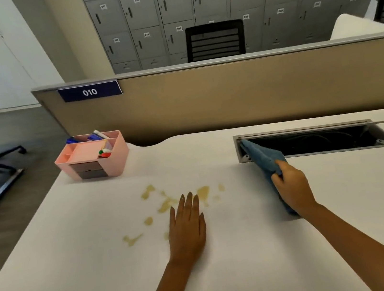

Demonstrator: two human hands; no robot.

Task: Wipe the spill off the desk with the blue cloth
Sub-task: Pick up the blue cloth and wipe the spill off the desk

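Note:
A yellowish-brown spill [167, 203] lies in several patches on the white desk [105, 272], left of centre. My left hand [187, 226] rests flat on the desk with fingers together and straight, its fingertips at the spill's near edge. To the right, my right hand [293, 187] is shut on the blue cloth [262, 157]. The cloth stretches from under my wrist up to the left corner of the cable opening, partly lifted off the desk.
A pink desk organiser [92, 158] with pens stands at the back left corner. An open cable tray [316, 140] with a raised metal lid is sunk into the desk at the back right. A beige partition [228, 94] closes the far edge. The desk's left edge drops to the floor.

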